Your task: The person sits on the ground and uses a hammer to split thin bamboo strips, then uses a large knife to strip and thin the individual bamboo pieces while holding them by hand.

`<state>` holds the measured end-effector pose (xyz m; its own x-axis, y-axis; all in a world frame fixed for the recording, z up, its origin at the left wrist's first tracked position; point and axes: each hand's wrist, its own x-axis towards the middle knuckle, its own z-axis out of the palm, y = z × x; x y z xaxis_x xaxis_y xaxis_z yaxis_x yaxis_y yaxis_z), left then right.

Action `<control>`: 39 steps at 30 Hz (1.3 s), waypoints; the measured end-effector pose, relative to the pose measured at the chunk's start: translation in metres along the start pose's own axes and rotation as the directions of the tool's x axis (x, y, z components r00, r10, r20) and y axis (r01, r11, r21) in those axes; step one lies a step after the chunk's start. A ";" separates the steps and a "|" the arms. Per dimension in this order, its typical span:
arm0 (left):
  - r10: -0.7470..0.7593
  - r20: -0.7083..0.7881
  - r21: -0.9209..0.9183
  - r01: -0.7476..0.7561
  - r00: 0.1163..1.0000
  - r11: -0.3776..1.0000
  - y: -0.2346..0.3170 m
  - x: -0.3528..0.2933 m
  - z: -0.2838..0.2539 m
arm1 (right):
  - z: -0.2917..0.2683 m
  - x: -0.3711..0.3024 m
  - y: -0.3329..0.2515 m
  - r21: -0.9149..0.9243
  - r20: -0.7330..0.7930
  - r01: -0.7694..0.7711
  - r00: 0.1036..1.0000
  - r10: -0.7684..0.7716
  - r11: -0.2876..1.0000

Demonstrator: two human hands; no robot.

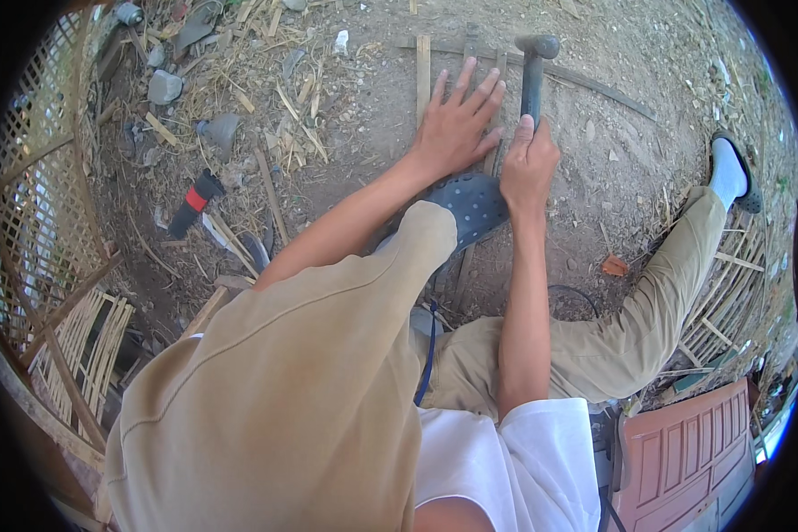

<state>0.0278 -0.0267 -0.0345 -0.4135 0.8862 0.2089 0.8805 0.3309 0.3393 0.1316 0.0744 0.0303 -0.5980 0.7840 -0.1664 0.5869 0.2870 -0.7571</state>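
Note:
My left hand [457,120] lies with fingers spread over thin wooden slats on the dirt. One pale slat [423,75] sticks out just left of its fingertips. My right hand [530,168] is closed round the handle of a hammer [532,84], whose metal head points away from me, above the slats. Beyond the fingertips, a long, slightly bent strip [603,89] runs crosswise beneath the hammer. My foot in a dark, perforated clog [472,202] rests between my forearms, near both wrists. The palm of my left hand hides part of the slats.
To the left lie a black cylinder with a red band [193,204], stones [164,87] and wood scraps. A lattice panel [40,160] stands at far left. My other leg [661,310] stretches right, beside a slatted frame [727,284] and a reddish-brown panel [683,452].

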 end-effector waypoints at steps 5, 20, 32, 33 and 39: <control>-0.007 0.003 0.003 0.007 1.000 1.000 0.000 0.002 -0.002 | 0.001 0.000 0.004 -0.061 0.023 0.037 0.999 -0.035 0.997; -0.005 -0.025 0.004 0.005 1.000 1.000 0.000 0.001 0.001 | 0.007 -0.004 0.000 -0.001 -0.006 0.001 1.000 -0.001 1.000; -0.017 -0.024 -0.013 0.017 1.000 1.000 0.000 0.002 0.002 | 0.004 0.001 0.002 -0.029 -0.036 0.025 0.999 -0.026 0.999; -0.021 -0.019 -0.010 0.021 1.000 1.000 0.000 0.000 0.001 | 0.005 0.001 -0.001 -0.035 0.004 -0.007 1.000 0.007 0.999; -0.017 -0.006 -0.002 0.017 1.000 1.000 0.001 0.001 0.000 | 0.008 -0.004 0.001 -0.026 -0.058 0.035 0.998 -0.036 0.999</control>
<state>0.0283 -0.0255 -0.0340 -0.4300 0.8783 0.2089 0.8729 0.3454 0.3446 0.1300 0.0667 0.0250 -0.5862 0.8037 -0.1022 0.5799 0.3282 -0.7456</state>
